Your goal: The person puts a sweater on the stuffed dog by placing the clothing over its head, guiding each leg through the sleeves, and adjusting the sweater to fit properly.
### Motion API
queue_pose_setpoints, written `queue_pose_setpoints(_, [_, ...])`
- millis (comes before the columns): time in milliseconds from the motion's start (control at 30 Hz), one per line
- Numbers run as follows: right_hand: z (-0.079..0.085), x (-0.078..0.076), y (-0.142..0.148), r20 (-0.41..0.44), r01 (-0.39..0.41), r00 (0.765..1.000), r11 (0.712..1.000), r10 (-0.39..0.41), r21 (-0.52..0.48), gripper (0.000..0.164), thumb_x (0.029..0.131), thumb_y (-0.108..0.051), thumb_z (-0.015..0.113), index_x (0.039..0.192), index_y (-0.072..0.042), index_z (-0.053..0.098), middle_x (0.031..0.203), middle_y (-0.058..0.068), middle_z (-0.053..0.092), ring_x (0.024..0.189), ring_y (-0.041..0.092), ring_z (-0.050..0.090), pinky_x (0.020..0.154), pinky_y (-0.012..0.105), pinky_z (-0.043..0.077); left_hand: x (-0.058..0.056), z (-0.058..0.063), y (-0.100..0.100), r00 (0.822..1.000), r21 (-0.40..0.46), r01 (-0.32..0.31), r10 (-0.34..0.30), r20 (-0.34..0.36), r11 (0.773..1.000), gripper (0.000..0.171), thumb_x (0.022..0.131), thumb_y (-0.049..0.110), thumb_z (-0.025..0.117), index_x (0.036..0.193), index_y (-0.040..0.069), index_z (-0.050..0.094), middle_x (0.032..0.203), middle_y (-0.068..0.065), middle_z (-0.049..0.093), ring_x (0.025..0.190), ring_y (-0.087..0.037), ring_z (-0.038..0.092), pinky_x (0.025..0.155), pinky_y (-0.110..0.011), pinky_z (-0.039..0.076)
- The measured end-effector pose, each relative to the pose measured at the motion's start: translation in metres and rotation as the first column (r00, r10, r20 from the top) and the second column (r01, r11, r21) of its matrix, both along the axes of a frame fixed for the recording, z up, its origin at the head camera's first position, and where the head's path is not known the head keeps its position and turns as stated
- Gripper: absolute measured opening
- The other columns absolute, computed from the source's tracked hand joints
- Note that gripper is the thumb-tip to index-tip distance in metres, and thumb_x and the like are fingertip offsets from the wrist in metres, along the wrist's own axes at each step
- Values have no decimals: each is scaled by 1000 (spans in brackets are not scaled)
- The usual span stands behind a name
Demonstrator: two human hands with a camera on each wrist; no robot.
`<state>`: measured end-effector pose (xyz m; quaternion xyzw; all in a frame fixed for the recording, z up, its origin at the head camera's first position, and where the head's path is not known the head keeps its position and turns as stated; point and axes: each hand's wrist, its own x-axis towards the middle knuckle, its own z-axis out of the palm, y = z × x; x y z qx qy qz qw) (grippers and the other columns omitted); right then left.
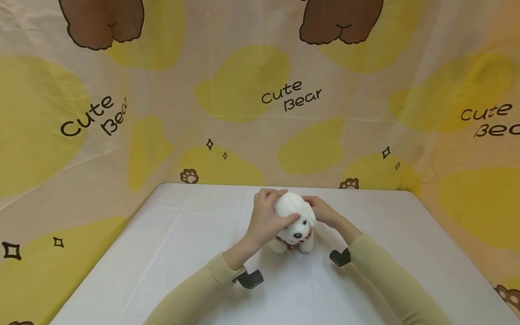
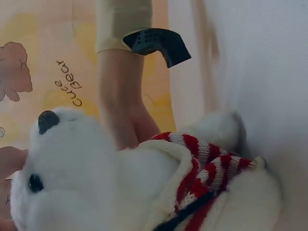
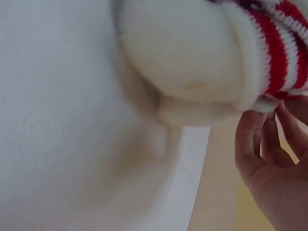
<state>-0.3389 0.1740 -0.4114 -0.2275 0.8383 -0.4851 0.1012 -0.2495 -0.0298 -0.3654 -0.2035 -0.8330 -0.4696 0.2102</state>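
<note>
A white plush dog [image 1: 290, 207] with a black nose faces forward on the table, wearing a red-and-white striped knitted sweater [image 2: 207, 168]. My left hand [image 1: 266, 219] grips its head from the left, with the thumb across the face beside one eye and the other fingers over the top and back. Behind the dog, on the right side, my right hand [image 1: 325, 212] is partly hidden by the head. In the right wrist view, the curled fingers [image 3: 250, 139] of that hand hold the dog at the sweater's edge. A dark cord [image 2: 185, 211] lies across the sweater.
A white cloth covers the table [image 1: 183, 225]. Yellow and beige printed curtains [image 1: 243, 90] enclose its back and sides. Each sleeved wrist carries a black camera mount; the left mount [image 1: 249, 279] and right mount [image 1: 340, 257] hang close over the tabletop.
</note>
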Motion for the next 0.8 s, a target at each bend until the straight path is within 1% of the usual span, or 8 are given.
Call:
queue_pose_setpoints(100, [-2, -1, 0, 15, 18, 1000, 1000, -18, 19, 36, 90, -15, 58, 122, 0, 60, 120, 18, 62, 109, 26, 55, 92, 44, 47, -2, 3, -5, 999, -10, 34, -34, 27, 999, 57, 70, 29, 83, 119, 9, 63, 112, -10, 52, 107, -25, 44, 83, -43, 48])
queue_pose_setpoints(200, [-4, 1, 0, 41, 49, 998, 998, -51, 45, 34, 90, -14, 58, 121, 0, 61, 122, 18, 61, 114, 30, 54, 95, 48, 46, -9, 4, -12, 997, -41, 69, -67, 47, 997, 57, 70, 29, 83, 120, 10, 64, 113, -9, 54, 107, -24, 46, 83, -43, 49])
queue_pose_setpoints(267, [-4, 5, 0, 57, 80, 995, 996, -82, 47, 32, 91, -13, 57, 119, 0, 61, 123, 19, 60, 115, 31, 54, 94, 47, 48, -15, 5, -20, 993, -63, 97, -93, 68, 993, 57, 70, 29, 83, 121, 11, 64, 115, -8, 56, 107, -23, 48, 83, -42, 49])
queue_pose_setpoints(367, [-5, 16, -1, 70, 129, 989, 992, -129, 16, 30, 93, -13, 57, 118, 4, 60, 121, 21, 60, 107, 28, 61, 88, 41, 52, -27, 8, -34, 982, -84, 149, -138, 127, 985, 58, 70, 28, 83, 123, 14, 62, 118, -5, 58, 106, -21, 50, 84, -40, 48])
queue_pose_setpoints(467, [-5, 27, -1, 86, 174, 982, 984, -171, -31, 30, 93, -13, 58, 116, 6, 60, 115, 22, 62, 94, 21, 66, 83, 35, 55, -39, 13, -50, 960, -93, 216, -194, 203, 972, 57, 71, 25, 82, 124, 17, 61, 121, -2, 60, 107, -22, 53, 86, -40, 48])
queue_pose_setpoints(567, [-5, 40, -3, 112, 220, 971, 974, -213, -55, 33, 91, -13, 61, 116, 9, 59, 110, 21, 64, 88, 17, 66, 80, 33, 56, -52, 18, -64, 929, -82, 293, -264, 260, 952, 56, 73, 21, 80, 125, 18, 60, 124, -2, 60, 111, -26, 54, 91, -43, 48])
queue_pose_setpoints(667, [-4, 53, -8, 160, 293, 947, 954, -280, -69, 34, 89, -12, 64, 115, 9, 58, 104, 19, 66, 83, 15, 66, 77, 33, 56, -65, 21, -75, 901, -61, 362, -333, 280, 930, 53, 74, 14, 78, 125, 14, 61, 125, -5, 61, 115, -27, 53, 97, -49, 44])
queue_pose_setpoints(800, [-4, 67, -16, 216, 378, 913, 918, -346, -124, 33, 85, -8, 67, 111, 11, 57, 94, 15, 68, 76, 13, 67, 75, 33, 57, -81, 24, -81, 875, -39, 409, -379, 302, 912, 49, 76, 9, 73, 123, 10, 61, 123, -8, 61, 114, -27, 54, 99, -49, 42])
